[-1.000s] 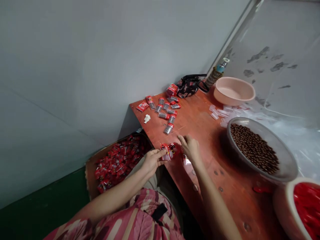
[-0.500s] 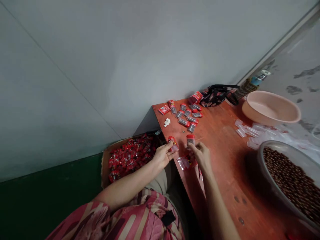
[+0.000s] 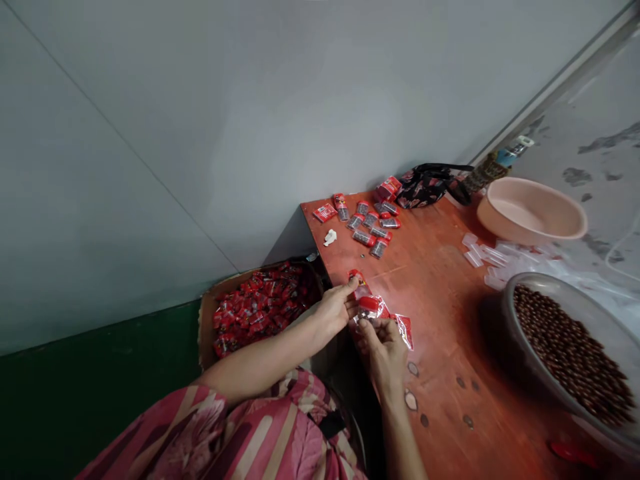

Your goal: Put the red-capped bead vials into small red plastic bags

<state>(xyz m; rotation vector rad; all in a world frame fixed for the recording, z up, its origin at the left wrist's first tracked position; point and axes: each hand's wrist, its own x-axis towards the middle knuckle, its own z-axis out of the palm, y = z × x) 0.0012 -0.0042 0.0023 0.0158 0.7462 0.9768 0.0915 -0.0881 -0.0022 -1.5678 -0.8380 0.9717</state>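
Note:
My left hand (image 3: 333, 310) pinches a small red printed plastic bag (image 3: 359, 280) with a clear lower part, over the table's near left edge. Close beside it, my right hand (image 3: 386, 350) grips a small clear bottle (image 3: 369, 307) with a red cap and dark contents. The bottle is right by the bag; whether its end is inside the bag I cannot tell. More red and clear bags (image 3: 404, 329) lie on the table by my right hand. Several filled bottles (image 3: 364, 237) with red caps lie in a group farther back.
A cardboard box (image 3: 206, 327) full of red packets stands below, left of the red-brown table (image 3: 435, 293). On the right are a tub (image 3: 510, 300) of dark brown beads, clear empty tubes (image 3: 495, 255) and a pink basin (image 3: 530, 235). A floral bag (image 3: 425, 190) sits against the wall.
My right hand has brought the bottle left and nearer to me, up to the bag in my left hand. The bags on the table that it partly covered now show more. The view has shifted slightly.

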